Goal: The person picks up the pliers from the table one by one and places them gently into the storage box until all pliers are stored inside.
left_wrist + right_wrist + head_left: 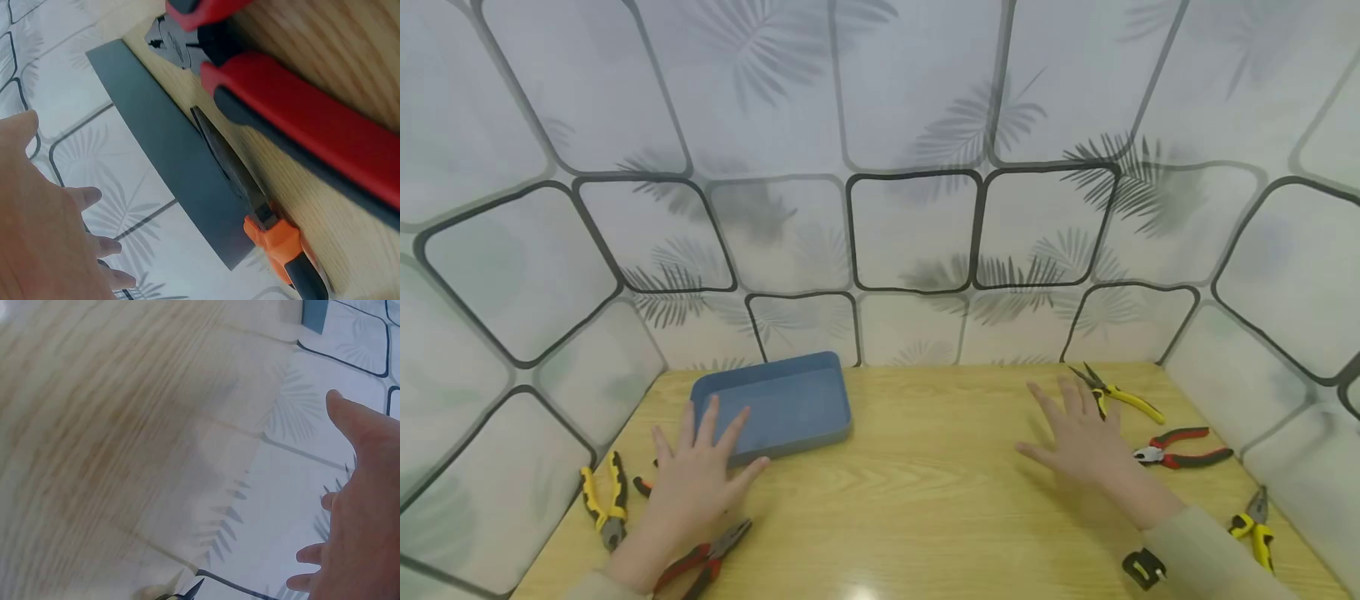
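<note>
Watching this remotely, and on my feeds neither hand has anything in its grip. The left hand point(700, 475) is fully released, fingers spread, overlapping the near-left corner of a blue rectangular tray point(775, 408) in the head view. The tray sits toward the back left of the pale wood-grain table point(917, 508). Around that hand I've got yellow-and-black pliers point(613, 525) off to its left, red-and-black pliers with a dark nose point(711, 554) near the wrist, and orange-and-black pliers point(281, 244) close to the tray, mostly hidden by the hand from above.

The right hand point(1082, 437) is released too, fingers fanned out. It partly covers the slim yellow-handled long-nose pliers point(1105, 389). Red-and-black pliers with a silver head point(1159, 452) lie just right of it, and stubby yellow-and-black pliers point(1251, 523) are beyond the sleeve point(1213, 554), near the right edge.
</note>
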Tool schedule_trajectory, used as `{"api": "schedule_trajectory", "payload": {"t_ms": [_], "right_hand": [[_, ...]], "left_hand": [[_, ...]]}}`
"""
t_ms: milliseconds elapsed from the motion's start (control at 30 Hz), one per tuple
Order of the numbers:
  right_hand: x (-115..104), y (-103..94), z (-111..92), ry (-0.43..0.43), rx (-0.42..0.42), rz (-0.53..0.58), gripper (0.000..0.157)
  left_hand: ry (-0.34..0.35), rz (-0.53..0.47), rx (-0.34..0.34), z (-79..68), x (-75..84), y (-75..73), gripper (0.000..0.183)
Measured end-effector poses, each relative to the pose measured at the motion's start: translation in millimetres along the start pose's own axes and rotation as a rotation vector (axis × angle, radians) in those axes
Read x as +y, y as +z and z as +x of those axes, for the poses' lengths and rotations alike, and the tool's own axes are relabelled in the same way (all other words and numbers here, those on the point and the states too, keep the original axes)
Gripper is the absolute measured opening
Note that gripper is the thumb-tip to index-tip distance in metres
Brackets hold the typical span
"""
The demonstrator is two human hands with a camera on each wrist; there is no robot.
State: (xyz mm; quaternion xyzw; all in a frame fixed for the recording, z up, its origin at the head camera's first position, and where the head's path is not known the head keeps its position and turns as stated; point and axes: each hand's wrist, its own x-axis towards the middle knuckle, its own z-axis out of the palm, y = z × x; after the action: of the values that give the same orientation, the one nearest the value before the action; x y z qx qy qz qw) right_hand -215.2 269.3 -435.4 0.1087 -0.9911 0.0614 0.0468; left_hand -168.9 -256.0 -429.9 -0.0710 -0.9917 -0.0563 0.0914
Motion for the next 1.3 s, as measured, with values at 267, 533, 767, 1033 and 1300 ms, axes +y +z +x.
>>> {"api": "schedule_trajectory", "payload": {"t_ms": [267, 533, 767, 1033, 1300], "right_hand": [[-14, -2.1, 17, -0.034, -0.004, 0.039, 0.097], [-35, -4.7, 26, -0.054, 0.018, -0.025, 0.096], [-55, -0.3, 38, -0.075, 0.022, 0.000, 0.095], [-76, 12.1, 54, -0.087, 0.018, 0.036, 0.092], [-97, 20.6, 67, -0.151, 0.088, 0.057, 0.088]], "left_hand": [[-0.017, 0.005, -0.019, 6.5, -11.0, -3.5, 0.084], [-0.024, -0.003, -0.031, 8.9, -21.4, -2.5, 0.088], [-0.036, 0.065, -0.024, 14.4, -35.2, -1.3, 0.087], [-0.060, 0.061, -0.027, 16.6, -44.4, -4.3, 0.085], [-0.072, 0.068, -0.041, 19.6, -54.4, -5.1, 0.085]]}}
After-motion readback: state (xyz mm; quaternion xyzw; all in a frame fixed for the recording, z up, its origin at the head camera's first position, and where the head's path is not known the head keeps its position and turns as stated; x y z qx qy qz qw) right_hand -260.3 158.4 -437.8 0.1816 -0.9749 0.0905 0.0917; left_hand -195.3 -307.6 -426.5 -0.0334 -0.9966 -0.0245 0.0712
